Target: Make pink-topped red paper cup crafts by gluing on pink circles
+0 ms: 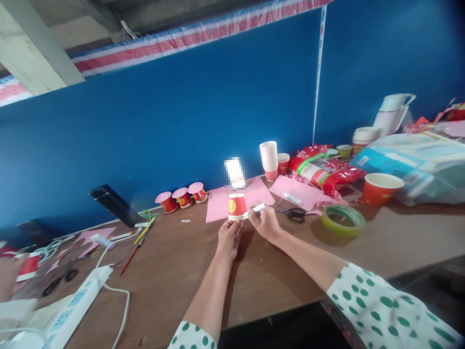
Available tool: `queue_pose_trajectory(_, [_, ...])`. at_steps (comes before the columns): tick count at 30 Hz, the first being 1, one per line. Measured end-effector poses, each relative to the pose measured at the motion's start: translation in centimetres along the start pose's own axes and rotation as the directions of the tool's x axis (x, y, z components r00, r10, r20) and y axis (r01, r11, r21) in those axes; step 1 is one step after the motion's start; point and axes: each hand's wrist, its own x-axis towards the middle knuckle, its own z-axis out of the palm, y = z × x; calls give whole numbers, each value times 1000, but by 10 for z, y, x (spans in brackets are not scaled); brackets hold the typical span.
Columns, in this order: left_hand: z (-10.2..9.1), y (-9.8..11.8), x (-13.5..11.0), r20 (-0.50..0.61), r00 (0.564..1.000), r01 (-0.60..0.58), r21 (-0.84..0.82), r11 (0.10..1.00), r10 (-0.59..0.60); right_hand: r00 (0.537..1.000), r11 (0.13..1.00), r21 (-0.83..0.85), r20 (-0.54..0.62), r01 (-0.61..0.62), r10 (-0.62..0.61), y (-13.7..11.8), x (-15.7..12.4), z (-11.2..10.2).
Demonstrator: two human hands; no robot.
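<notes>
Low over the table, my left hand (230,235) grips a red paper cup (238,206) with a yellow emblem from below. In my right hand (266,223) is a white pen (257,209), pinched between the fingers. Its tip is at the cup's lower right side; whether it touches cannot be made out. Pink paper sheets (218,206) lie just behind the cup. Black-handled scissors (296,214) rest to the right of my right hand, their blades partly hidden by it.
Several red cups with pink paper discs, one marked here (182,197), line the back. A tape roll (343,222), another paper cup (381,188) and a red packet (323,167) are rightward. Leftward lie a power strip (78,305), pencils (140,245) and another person's hand (6,276) by a red cup.
</notes>
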Motion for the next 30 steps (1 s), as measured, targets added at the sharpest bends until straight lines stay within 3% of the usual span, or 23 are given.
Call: queue_pose_trajectory(30, [-5, -3, 4, 25, 999, -34, -16, 999, 35, 1000, 1000, -2, 25, 2, -2, 0, -1, 0])
